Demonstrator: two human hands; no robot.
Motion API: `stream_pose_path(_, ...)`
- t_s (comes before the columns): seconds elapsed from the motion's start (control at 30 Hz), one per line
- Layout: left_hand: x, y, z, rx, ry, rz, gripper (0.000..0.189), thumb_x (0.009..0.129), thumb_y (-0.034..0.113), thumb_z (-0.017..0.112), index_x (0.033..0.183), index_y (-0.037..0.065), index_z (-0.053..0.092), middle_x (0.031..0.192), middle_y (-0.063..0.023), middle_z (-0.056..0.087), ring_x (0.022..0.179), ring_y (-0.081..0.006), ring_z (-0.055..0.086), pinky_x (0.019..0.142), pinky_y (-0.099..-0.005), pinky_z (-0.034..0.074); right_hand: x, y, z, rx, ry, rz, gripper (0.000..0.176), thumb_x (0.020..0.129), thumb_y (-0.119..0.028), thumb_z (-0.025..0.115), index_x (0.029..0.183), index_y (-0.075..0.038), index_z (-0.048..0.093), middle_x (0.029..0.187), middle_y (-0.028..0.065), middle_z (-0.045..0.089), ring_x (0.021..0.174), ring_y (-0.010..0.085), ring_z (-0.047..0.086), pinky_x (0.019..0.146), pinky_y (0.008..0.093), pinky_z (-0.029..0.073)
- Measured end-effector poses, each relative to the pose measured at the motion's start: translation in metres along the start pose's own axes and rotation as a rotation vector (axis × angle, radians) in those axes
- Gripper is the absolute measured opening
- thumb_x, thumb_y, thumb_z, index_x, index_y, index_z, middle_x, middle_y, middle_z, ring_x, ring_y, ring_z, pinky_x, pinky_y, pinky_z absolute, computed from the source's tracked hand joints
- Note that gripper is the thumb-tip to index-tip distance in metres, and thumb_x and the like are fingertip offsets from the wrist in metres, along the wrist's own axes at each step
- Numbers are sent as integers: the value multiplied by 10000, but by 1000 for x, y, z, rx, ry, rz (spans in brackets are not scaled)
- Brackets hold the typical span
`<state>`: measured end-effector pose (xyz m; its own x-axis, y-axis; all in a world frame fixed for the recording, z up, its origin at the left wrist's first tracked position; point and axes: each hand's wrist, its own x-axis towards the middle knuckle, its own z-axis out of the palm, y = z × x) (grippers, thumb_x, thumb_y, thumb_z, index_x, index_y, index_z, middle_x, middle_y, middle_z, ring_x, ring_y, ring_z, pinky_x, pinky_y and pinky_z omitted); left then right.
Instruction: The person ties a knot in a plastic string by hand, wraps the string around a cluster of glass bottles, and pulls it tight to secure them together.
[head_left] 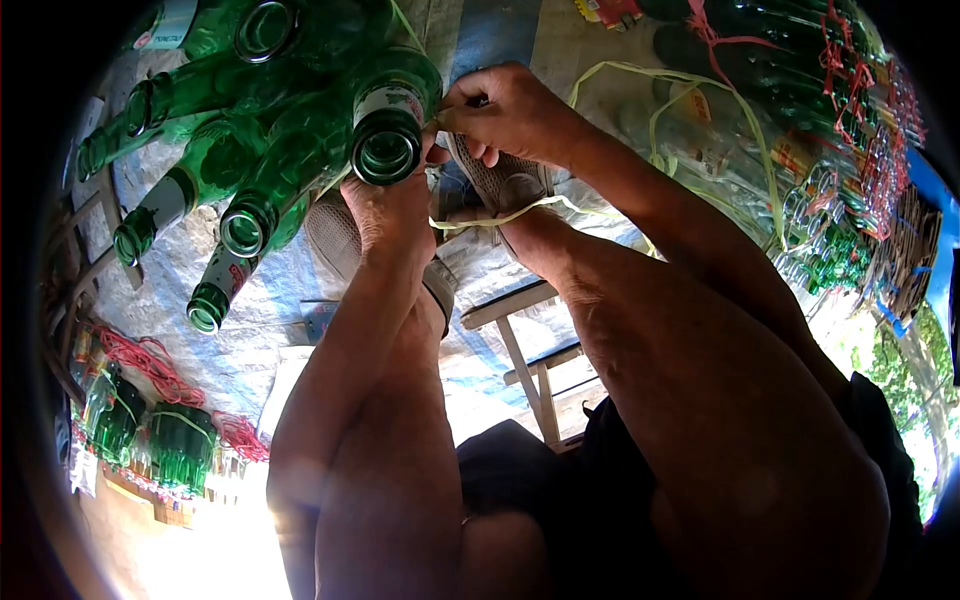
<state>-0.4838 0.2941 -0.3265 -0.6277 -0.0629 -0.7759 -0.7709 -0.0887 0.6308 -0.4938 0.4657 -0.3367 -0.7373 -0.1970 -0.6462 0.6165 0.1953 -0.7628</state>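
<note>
Several green glass bottles point(395, 105) lie bunched at the upper left, mouths towards me. Thin pale-yellow plastic string point(562, 198) passes around the bunch and trails off to the right. Against the nearest bottle's neck, my right hand point(520, 115) is closed, with thumb and forefinger pinching the string. My left hand point(385, 215) is just below that bottle, its wrist bent up; the bottle's mouth hides part of the fingers. The visible fingertips are curled in close to the right hand, and string comes out beside the palm.
My shoes point(500, 175) stand right by the bottles. A wooden stool point(525, 355) is between my legs. Other bottles bound with red string point(845, 90) are at the upper right, and tied green bundles point(180, 445) stand at the lower left. A pale sheet point(240, 345) covers the ground.
</note>
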Motion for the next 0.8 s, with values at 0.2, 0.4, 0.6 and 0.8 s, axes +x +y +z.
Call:
stream_pose_path(0.2, 3, 3, 3, 51, 2, -26, 183, 882, 59, 737, 1053, 23, 681, 867, -44, 669, 656, -122, 583, 583, -264, 454, 2, 0, 1, 16, 10, 15, 218, 955, -208, 716, 950, 10, 715, 685, 50, 645, 594, 103, 621, 548, 260, 526)
stream_pose_path(0.4, 16, -6, 5, 140, -65, -116, 231, 935, 59, 677, 1130, 38, 554, 899, -49, 612, 770, -144, 597, 654, -290, 483, 2, -2, 3, -124, 77, -82, 183, 940, -182, 718, 930, 0, 718, 681, 43, 652, 596, 95, 618, 546, 256, 507)
stream_pose_path(0.6, 16, -6, 8, 123, -121, -144, 188, 975, 95, 633, 1119, 40, 524, 892, -49, 587, 784, -144, 554, 691, -301, 463, 12, 18, 6, -394, 236, -516, 123, 879, -122, 721, 883, 0, 707, 708, 101, 680, 635, 127, 638, 589, 306, 519)
stream_pose_path(0.8, 18, -8, 7, 142, -130, -122, 188, 982, 109, 637, 1124, 46, 530, 878, -47, 586, 787, -152, 561, 698, -300, 463, 8, 12, 0, -323, 124, -380, 140, 917, -152, 699, 932, -13, 710, 708, 87, 677, 623, 126, 645, 563, 294, 523)
